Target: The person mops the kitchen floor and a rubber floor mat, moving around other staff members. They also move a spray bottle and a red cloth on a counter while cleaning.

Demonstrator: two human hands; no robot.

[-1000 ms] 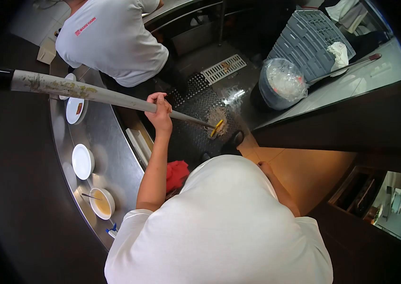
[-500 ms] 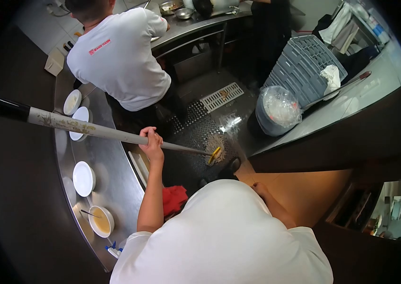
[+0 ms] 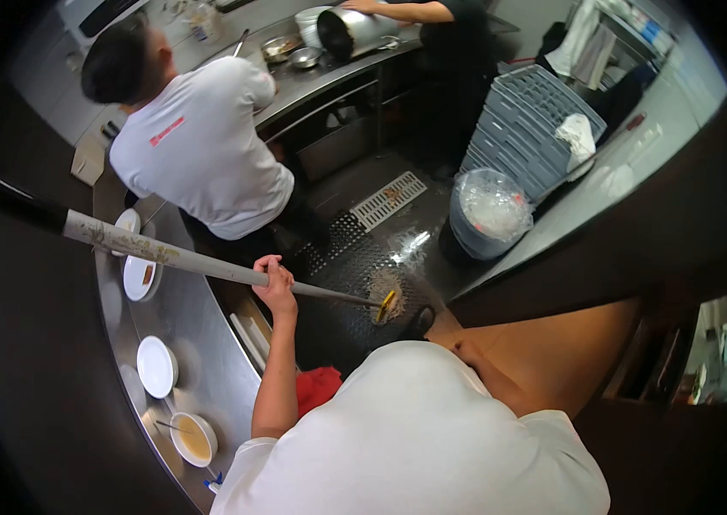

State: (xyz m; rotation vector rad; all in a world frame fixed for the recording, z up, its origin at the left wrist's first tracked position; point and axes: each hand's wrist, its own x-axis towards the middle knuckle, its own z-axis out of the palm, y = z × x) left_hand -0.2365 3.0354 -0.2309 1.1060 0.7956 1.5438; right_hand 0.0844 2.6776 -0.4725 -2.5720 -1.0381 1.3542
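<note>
My left hand (image 3: 275,287) is closed round the grey pole of a mop (image 3: 200,263), which has a black end (image 3: 27,207) at the upper left. The pole slopes down to a yellow clamp (image 3: 386,306) over pale mop strands (image 3: 391,287) spread on the dark perforated floor mat (image 3: 337,287). My right hand (image 3: 469,351) is low beside my body, apart from the mop. Its fingers look curled, partly hidden, and whatever they may hold does not show.
A steel counter (image 3: 200,322) on the left bears white plates (image 3: 157,367) and a bowl of yellowish liquid (image 3: 194,440). One person (image 3: 204,154) stands ahead; another's hand (image 3: 366,7) touches a large pot (image 3: 363,34). A lined bin (image 3: 488,215) and stacked grey crates (image 3: 526,120) stand right.
My view has tilted up slightly, so more of the back counter and the other person's hand on the pot show. My left hand keeps its grip; the mop has barely moved.
</note>
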